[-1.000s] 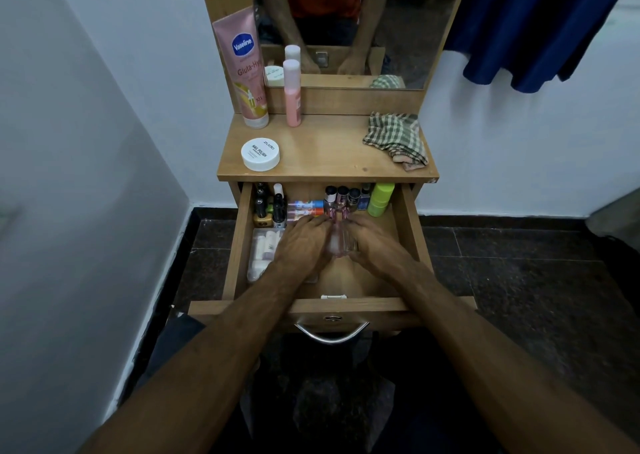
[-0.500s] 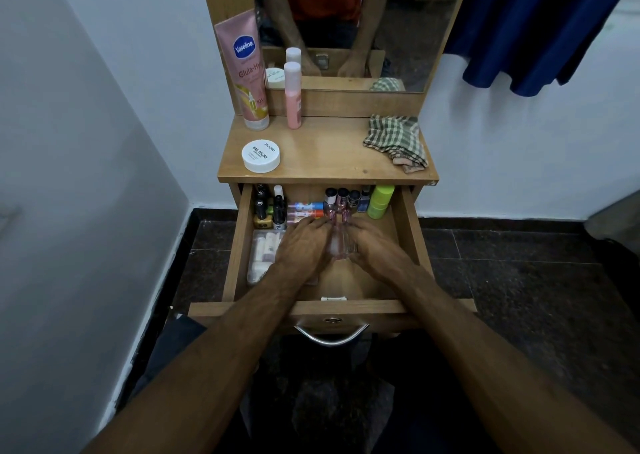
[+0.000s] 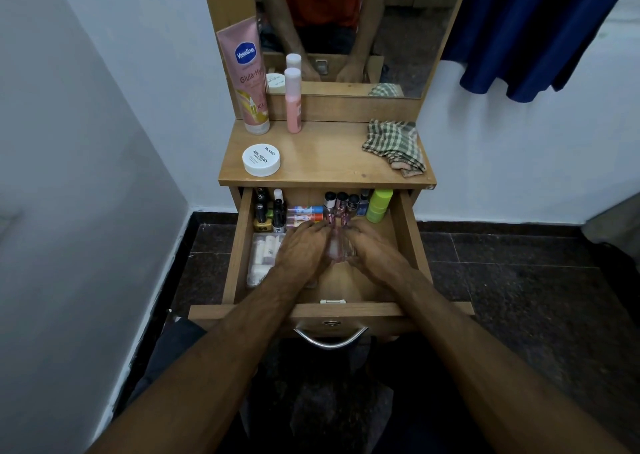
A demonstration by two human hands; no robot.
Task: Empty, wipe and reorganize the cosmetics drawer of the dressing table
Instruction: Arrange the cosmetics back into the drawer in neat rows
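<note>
The dressing table's drawer (image 3: 239, 256) is pulled out. Small bottles stand in a row along its back, with a green tub (image 3: 379, 204) at the right end and dark nail polish bottles (image 3: 268, 211) at the left. A clear case of small tubes (image 3: 263, 256) lies along the left side. Two clear glass bottles with pink caps (image 3: 341, 246) stand mid-drawer. My left hand (image 3: 303, 249) and my right hand (image 3: 375, 253) cup them from either side, fingers curved round the glass. My thumbs are hidden.
On the tabletop (image 3: 322, 163) stand a pink Vaseline tube (image 3: 247, 76), a pink spray bottle (image 3: 293, 100), a white round jar (image 3: 261, 159) and a checked cloth (image 3: 394, 147). A mirror (image 3: 381, 28) rises behind. White walls close in left and right, and blue fabric (image 3: 533, 28) hangs at the upper right.
Both hands stay closed round the clear bottles and have edged slightly toward the back row. Nothing else has moved.
</note>
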